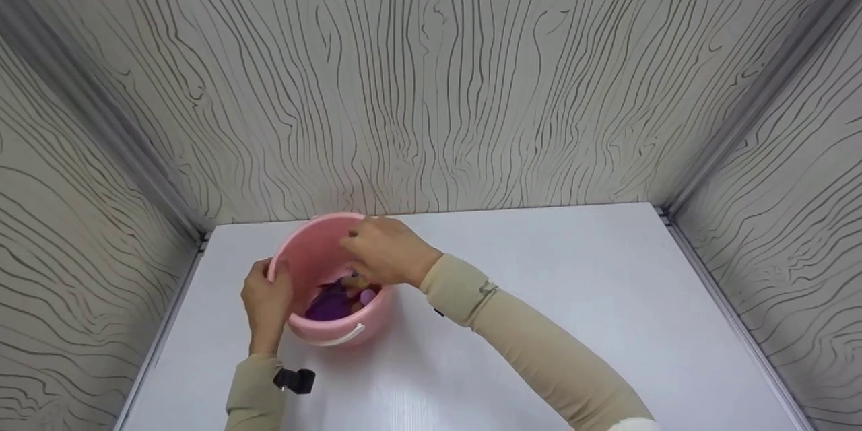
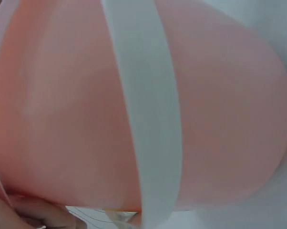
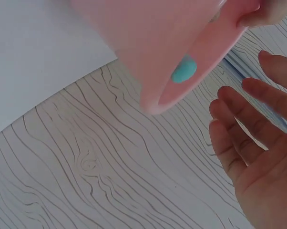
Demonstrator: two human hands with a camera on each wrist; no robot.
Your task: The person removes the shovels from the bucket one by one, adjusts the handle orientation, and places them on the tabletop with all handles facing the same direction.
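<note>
A pink bucket (image 1: 316,249) stands on the white table, its mouth tipped towards the camera. My left hand (image 1: 267,300) grips the rim on the left side, thumb inside and fingers outside. Inside lie a purple piece (image 1: 328,304), a small lilac round piece (image 1: 367,296) and other small things too unclear to name. Over the right rim my right hand (image 1: 392,250) reaches to the opening. The right wrist view shows that hand with spread, loosely bent fingers and nothing in them, beside a rounded turquoise piece (image 3: 184,69) at the bucket's mouth.
A white handle (image 2: 150,114) hangs against the bucket's near side. The white table (image 1: 539,296) extends to the right. Wood-grain panels (image 1: 431,81) rise behind it and on both sides, with grey metal strips at the corners.
</note>
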